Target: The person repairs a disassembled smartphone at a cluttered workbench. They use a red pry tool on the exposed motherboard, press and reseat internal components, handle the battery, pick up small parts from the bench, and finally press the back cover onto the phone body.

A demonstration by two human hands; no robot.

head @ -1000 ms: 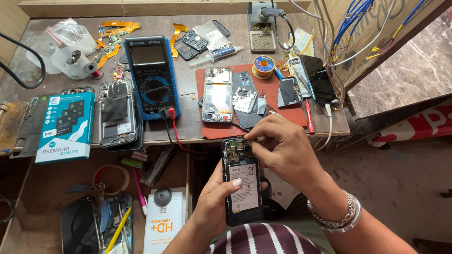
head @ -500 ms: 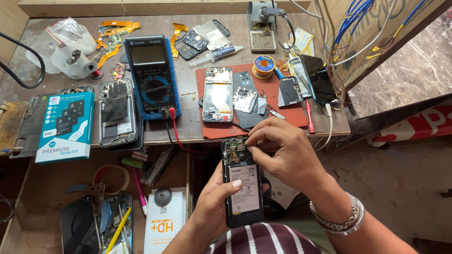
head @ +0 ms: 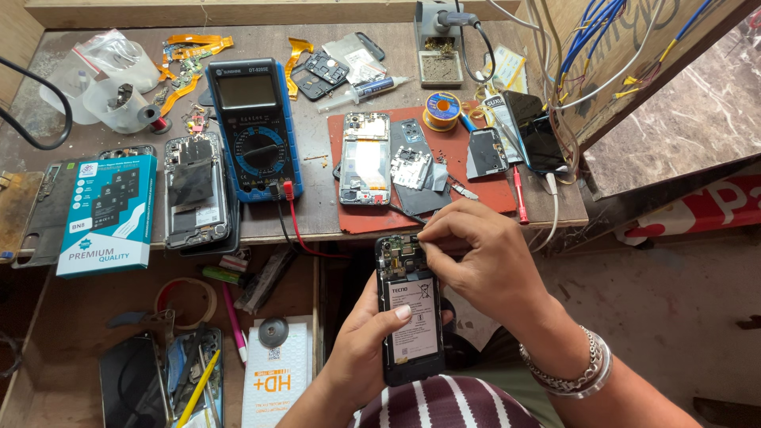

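Surface: a worn wooden workbench (head: pixel 317 214) fills the upper half of the frame, with a red mat (head: pixel 476 198) at its centre right.
Room: bundled blue and yellow wires (head: pixel 602 47) hang at the upper right; bare floor (head: pixel 674 317) shows at the lower right.
Bench items: a blue multimeter (head: pixel 254 127) at upper centre left, a blue and white box (head: pixel 107 214) at the left edge, an opened phone frame (head: pixel 365 158) on the mat, a solder spool (head: pixel 441 107) above it.
Lower shelf: a roll of tape (head: pixel 186 301) and a white packet (head: pixel 273 372) at the lower left.
Opened phone (head: pixel 408 309): held below the bench edge at lower centre, back cover off, battery label facing up.
Left hand (head: pixel 361 357): wrapped around the phone's lower half from the left, thumb pressed on the battery.
Right hand (head: pixel 483 261): fingers bunched tightly at the phone's upper end, pinching a thin dark tool whose tip points toward the bench; where it meets the phone cannot be told.
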